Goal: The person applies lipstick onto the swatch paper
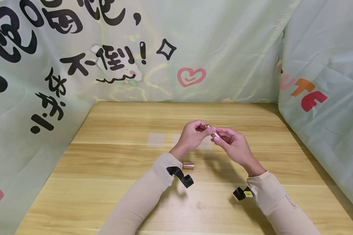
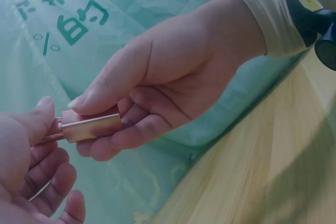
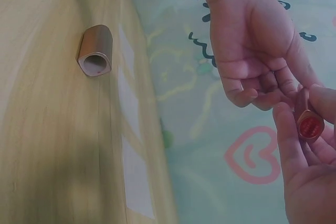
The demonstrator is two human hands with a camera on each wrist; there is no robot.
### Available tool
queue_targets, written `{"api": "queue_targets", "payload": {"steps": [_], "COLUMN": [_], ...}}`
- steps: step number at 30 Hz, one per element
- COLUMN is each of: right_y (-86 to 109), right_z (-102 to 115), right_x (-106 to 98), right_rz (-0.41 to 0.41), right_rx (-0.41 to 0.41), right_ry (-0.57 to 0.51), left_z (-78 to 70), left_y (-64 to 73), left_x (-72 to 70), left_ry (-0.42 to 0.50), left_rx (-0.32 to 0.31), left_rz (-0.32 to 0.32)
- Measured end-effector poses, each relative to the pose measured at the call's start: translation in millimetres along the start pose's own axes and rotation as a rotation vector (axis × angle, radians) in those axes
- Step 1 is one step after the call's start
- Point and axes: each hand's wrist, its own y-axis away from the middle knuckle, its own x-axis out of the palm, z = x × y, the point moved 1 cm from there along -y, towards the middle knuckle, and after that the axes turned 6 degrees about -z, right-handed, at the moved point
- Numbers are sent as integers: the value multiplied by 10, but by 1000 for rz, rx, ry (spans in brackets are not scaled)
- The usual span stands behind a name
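A rose-gold lipstick tube is held in the air between both hands, above the table. My left hand pinches its narrower end with thumb and fingers. The right hand grips the wider base, seen as a shiny squared body in the left wrist view. On the bottom of the tube, a red label faces the right wrist camera. The hollow rose-gold cap lies on its side on the table, its round opening showing. In the head view this cap is close to the left wrist.
Pale rectangular patches are stuck in a row on the wooden table, partly behind the left hand. Printed cloth hangs along the back and both sides. Black cameras stick out from both wrists.
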Motion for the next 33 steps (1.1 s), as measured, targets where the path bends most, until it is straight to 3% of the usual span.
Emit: {"api": "queue_targets", "payload": {"steps": [15, 18, 25, 33], "right_y": [-3, -2, 0, 0], "right_z": [-14, -14, -12, 5], "right_x": [-22, -28, -23, -14], "right_rz": [63, 83, 181, 222], "right_rx": [116, 142, 184, 212], "right_ry": [-121, -204, -527, -615], "left_z": [0, 4, 3, -4], "left_y": [-7, -12, -15, -18], "left_x": [-11, -12, -14, -14], "left_ry": [19, 27, 70, 95], "left_rx": [9, 6, 3, 0], "left_rz": [44, 52, 68, 72]}}
